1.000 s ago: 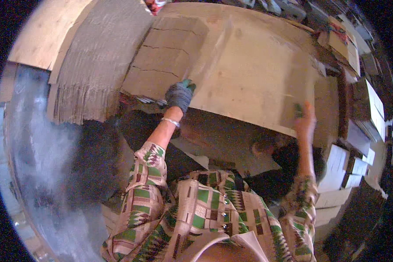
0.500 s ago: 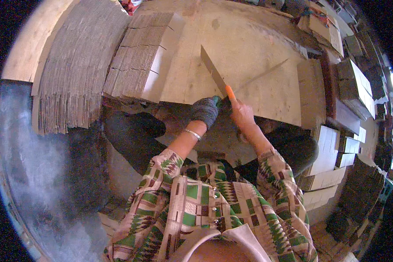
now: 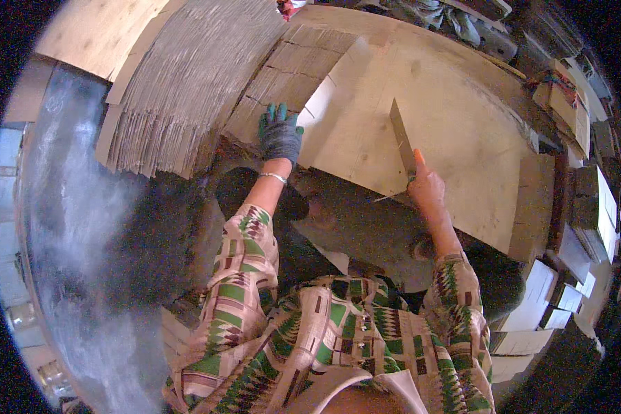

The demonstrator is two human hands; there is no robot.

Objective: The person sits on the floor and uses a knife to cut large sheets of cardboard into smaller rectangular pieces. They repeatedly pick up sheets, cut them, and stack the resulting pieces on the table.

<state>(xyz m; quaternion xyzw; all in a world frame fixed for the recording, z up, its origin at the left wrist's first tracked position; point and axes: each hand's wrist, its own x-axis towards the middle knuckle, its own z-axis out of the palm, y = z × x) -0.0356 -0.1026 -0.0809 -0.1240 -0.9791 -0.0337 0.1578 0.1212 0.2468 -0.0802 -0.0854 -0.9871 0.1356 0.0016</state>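
Note:
My left hand, in a dark grey glove with green fingertips, rests on the near end of a row of stacked cardboard pieces with its fingers spread. A long knife with a broad blade and an orange handle is held in my right hand. Its blade points away from me over the wooden board. A thin pale sliver shows beside my right fist at the board's near edge; I cannot make out what it is.
A larger row of packed cardboard sheets stands at the left. On the right are a cardboard piece at the board's end and several stacks of cardboard. A red and white item lies at the far edge.
My left hand has left the right hand's side and moved left onto the cardboard row. The knife stays in my right hand. The whole view has shifted, showing more on the left.

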